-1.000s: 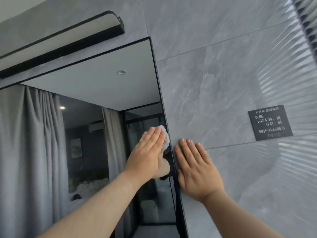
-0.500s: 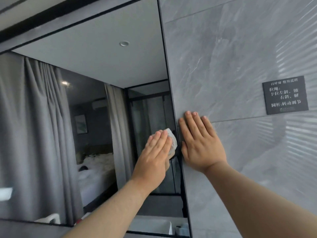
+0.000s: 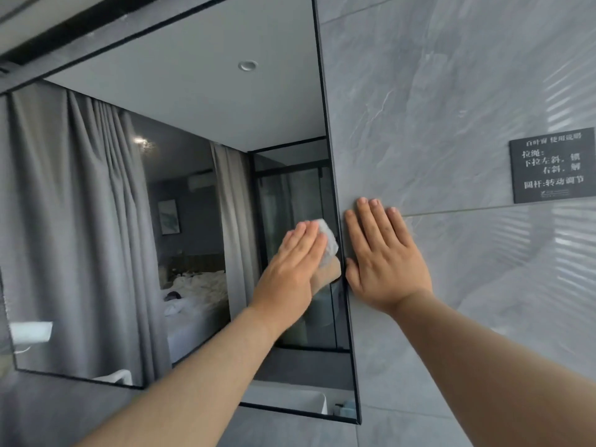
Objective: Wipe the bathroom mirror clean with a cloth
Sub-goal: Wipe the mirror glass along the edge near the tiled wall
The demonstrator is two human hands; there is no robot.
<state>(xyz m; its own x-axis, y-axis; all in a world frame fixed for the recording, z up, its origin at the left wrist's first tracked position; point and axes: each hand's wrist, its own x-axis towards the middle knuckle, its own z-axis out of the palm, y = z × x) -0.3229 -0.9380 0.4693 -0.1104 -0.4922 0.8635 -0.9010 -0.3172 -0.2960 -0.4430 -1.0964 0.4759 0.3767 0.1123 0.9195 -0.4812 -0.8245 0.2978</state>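
While your left hand (image 3: 290,272) presses the cloth (image 3: 327,243) flat-fingered against the mirror (image 3: 180,175) at its right edge, keep even pressure and overlap strokes; right hand (image 3: 383,256), fingers straight, braces on the wall tile (image 3: 435,91).

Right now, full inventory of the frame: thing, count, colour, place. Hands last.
black-framed rectangular wall mirror: 1, dark frame, left and centre, reflecting grey curtains and a bed
small white wiping cloth: 1, white, pressed on the glass near the mirror's right edge
grey marble-look wall tiles: several, grey, right of the mirror
black rectangular sign with white lettering: 1, on the tiles at far right
black bar light fixture: 1, above the mirror, top left
left hand: 1, fingers straight, presses the cloth on the mirror
right hand: 1, flat on the tiles beside the mirror's edge
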